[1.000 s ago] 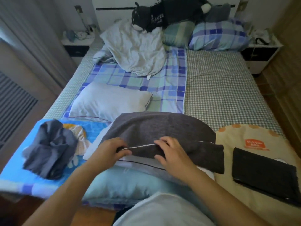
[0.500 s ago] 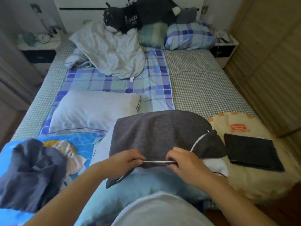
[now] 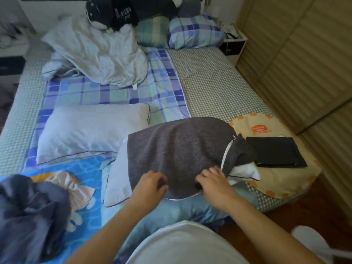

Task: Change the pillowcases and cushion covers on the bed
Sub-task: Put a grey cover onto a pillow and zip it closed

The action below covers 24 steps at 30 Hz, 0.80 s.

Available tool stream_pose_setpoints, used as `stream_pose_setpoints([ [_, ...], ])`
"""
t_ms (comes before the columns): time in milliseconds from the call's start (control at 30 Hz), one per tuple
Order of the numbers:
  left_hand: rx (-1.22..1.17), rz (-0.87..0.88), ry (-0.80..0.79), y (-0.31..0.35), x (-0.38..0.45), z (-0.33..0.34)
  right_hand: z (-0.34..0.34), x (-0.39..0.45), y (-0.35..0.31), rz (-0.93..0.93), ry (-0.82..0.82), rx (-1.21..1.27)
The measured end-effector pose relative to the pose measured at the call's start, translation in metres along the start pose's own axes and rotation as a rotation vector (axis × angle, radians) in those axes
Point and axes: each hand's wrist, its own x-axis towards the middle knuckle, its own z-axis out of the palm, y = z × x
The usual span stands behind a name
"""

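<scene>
While the grey pillowcase [image 3: 179,149] is only partly drawn over the white pillow [image 3: 118,180], it lies directly beyond both hands at the near edge of the bed [image 3: 219,88], with pillow still bare to the left of the left hand and at a corner just right of the right hand. Left hand [image 3: 150,185] and right hand [image 3: 213,182] curl their fingers into the near hem of the case, apparently pinching the cloth, though the fingertips are blurred. Just beyond the right hand the white-edged opening [image 3: 227,151] folds back on itself. Farther out lie a second bare pillow [image 3: 91,130] beyond the left hand, a folded dark cover [image 3: 276,152] to the right on a round cushion [image 3: 282,180], and a crumpled dark cloth [image 3: 32,212] far left. Probable risk: an uneven pull could bunch the case or leave the exposed corner uncovered, because the filling is soft and the folded opening may snag.
</scene>
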Motion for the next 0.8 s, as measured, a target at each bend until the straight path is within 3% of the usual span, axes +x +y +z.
stream_pose_setpoints([
  [67, 0.192, -0.060, -0.054, -0.025, -0.014, 0.007, 0.005, -0.002, 0.020, 0.155, 0.148, -0.030],
  [167, 0.240, -0.101, -0.015, -0.054, -0.030, 0.014, 0.005, -0.013, 0.057, 0.566, 0.415, 0.088],
  [267, 0.239, -0.102, 0.041, -0.057, -0.031, 0.017, -0.010, -0.009, 0.072, 0.949, 0.422, 0.771],
  [333, 0.229, -0.109, 0.038, -0.050, -0.030, 0.016, -0.011, 0.008, 0.076, 0.971, 0.387, 1.013],
  [500, 0.221, -0.135, 0.000, -0.050, -0.027, 0.008, -0.027, 0.038, 0.087, 1.093, 0.335, 1.061],
  [633, 0.221, -0.236, -0.062, -0.059, -0.025, -0.002, -0.073, 0.042, 0.094, 1.192, 0.662, 1.288],
  [700, 0.139, -0.292, -0.022, -0.057, -0.020, -0.007, -0.117, 0.050, 0.095, 1.062, 0.871, 1.438],
  [800, -0.003, -0.342, 0.042, -0.054, -0.003, -0.020, -0.211, 0.065, 0.090, 0.717, 1.139, 1.737],
])
